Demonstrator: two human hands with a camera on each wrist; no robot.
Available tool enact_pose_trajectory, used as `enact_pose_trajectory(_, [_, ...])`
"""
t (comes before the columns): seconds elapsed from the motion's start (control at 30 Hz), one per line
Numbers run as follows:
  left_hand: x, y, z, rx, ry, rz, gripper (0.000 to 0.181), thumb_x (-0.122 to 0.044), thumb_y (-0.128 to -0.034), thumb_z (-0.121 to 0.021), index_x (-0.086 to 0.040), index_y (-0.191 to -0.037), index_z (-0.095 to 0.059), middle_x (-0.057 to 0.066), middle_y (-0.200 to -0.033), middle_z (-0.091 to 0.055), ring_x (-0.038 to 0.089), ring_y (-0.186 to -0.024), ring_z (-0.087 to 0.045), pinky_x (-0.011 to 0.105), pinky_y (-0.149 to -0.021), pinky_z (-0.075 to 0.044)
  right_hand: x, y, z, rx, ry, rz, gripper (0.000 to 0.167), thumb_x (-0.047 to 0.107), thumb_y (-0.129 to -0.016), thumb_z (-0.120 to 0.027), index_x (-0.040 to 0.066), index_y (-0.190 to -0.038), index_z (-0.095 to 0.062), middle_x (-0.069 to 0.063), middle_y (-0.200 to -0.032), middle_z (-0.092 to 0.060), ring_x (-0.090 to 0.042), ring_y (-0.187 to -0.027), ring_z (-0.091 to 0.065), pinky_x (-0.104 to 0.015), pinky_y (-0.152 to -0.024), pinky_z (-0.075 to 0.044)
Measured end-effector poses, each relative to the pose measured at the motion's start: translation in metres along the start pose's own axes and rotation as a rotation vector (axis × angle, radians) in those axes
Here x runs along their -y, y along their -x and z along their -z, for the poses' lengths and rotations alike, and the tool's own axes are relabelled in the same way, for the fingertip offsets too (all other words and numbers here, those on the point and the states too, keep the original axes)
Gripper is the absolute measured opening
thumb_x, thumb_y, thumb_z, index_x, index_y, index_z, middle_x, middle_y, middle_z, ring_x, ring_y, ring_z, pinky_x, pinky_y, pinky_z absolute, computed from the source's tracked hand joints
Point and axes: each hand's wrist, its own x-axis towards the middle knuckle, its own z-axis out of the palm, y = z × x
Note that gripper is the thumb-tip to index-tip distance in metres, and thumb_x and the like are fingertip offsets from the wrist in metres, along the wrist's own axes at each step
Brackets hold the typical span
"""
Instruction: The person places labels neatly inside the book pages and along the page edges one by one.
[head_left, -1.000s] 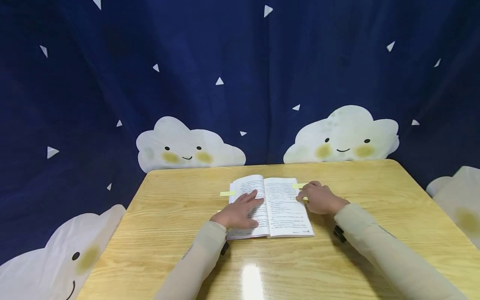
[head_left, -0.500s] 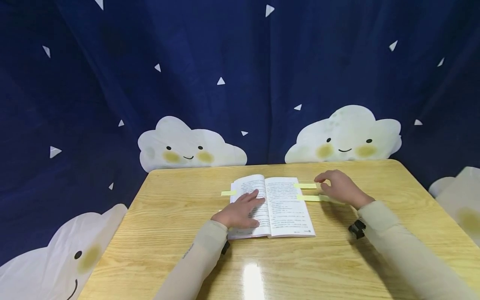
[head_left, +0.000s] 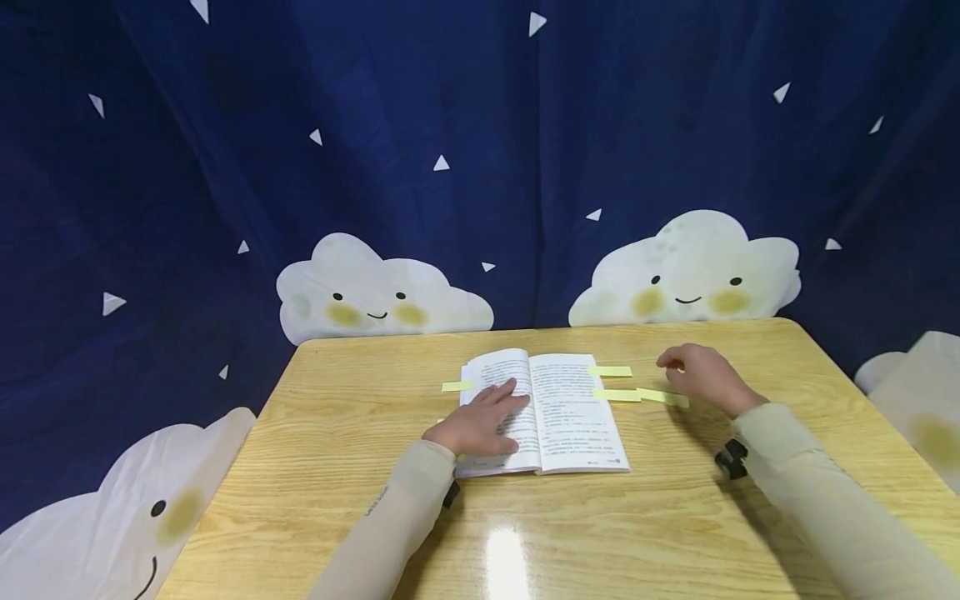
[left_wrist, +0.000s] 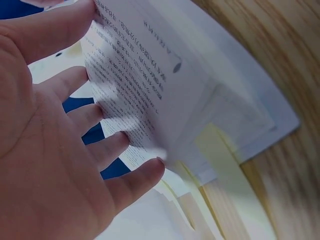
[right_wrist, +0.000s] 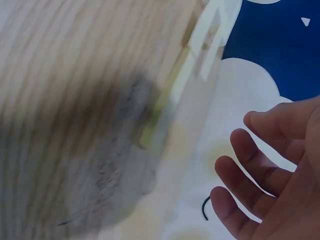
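Note:
An open book (head_left: 573, 425) lies flat on the wooden table, printed text on both pages. My left hand (head_left: 482, 422) rests on its left page with fingers spread. In the left wrist view, the fingertips (left_wrist: 145, 172) touch the printed page. From the right page's edge stick out two pale yellow paper strips, an upper strip (head_left: 611, 372) and a lower strip (head_left: 618, 395). Another yellow strip (head_left: 663, 398) lies on the table, end to end with the lower one. Just right of these strips, my right hand (head_left: 705, 377) hovers, fingers loosely curled and holding nothing.
One more yellow strip (head_left: 454, 387) juts from the book's left side. Behind the wooden table (head_left: 360, 408) hangs a dark blue curtain (head_left: 480, 150) printed with white clouds and triangles. A light reflection shows near the table's front.
My right hand has let go at the right page's edge and moved right, off the strips, leaving them uncovered. The left hand has stayed on the left page.

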Motion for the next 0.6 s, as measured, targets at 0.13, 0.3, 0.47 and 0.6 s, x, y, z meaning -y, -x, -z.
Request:
enact_pose_trajectory(0.13, [0.001,0.0,0.0,0.0,0.005,0.002,0.073,-0.032,-0.0924,-0.068,-0.032,-0.156,-0.032,-0.005,-0.17,-0.008,0.029,-0.157,-0.01,0.049,-0.123,-0.026,-0.006,0.0,-0.007,0.041,0.021,-0.012,0.024,0.005,-0.091,-0.057,-0.005,-0.107,-0.071,-0.021,-0.1,-0.072,-0.032,-0.088,-0.066,-0.049,-0.077,-0.054])
enact_pose_trajectory(0.3, [0.0,0.001,0.001,0.003,0.002,-0.003,0.073,-0.032,-0.0923,-0.068,-0.031,-0.156,-0.032,-0.004,-0.17,-0.008,0.029,-0.157,-0.011,0.049,-0.123,-0.026,-0.012,0.0,-0.016,0.085,0.026,-0.038,0.02,0.01,-0.092,-0.06,-0.001,-0.102,-0.073,-0.018,-0.097,-0.073,-0.028,-0.084,-0.065,-0.049,-0.077,-0.054])
enact_pose_trajectory(0.47, [0.0,0.001,0.0,0.001,0.001,-0.008,0.073,-0.031,-0.0924,-0.068,-0.029,-0.156,-0.033,-0.002,-0.17,-0.01,0.03,-0.157,-0.012,0.05,-0.123,-0.026,-0.014,-0.001,-0.025,0.09,0.041,-0.027,0.015,0.014,-0.091,-0.061,0.007,-0.091,-0.074,-0.01,-0.089,-0.072,-0.017,-0.072,-0.058,-0.041,-0.068,-0.05])
enact_pose_trajectory(0.6, [0.0,0.001,0.0,-0.001,-0.008,-0.01,0.072,-0.031,-0.0923,-0.068,-0.029,-0.156,-0.033,-0.002,-0.17,-0.01,0.03,-0.157,-0.012,0.049,-0.123,-0.026,-0.013,0.0,-0.028,0.111,0.047,-0.033,0.011,0.015,-0.092,-0.064,0.009,-0.089,-0.073,-0.007,-0.086,-0.071,-0.015,-0.069,-0.055,-0.039,-0.065,-0.048])
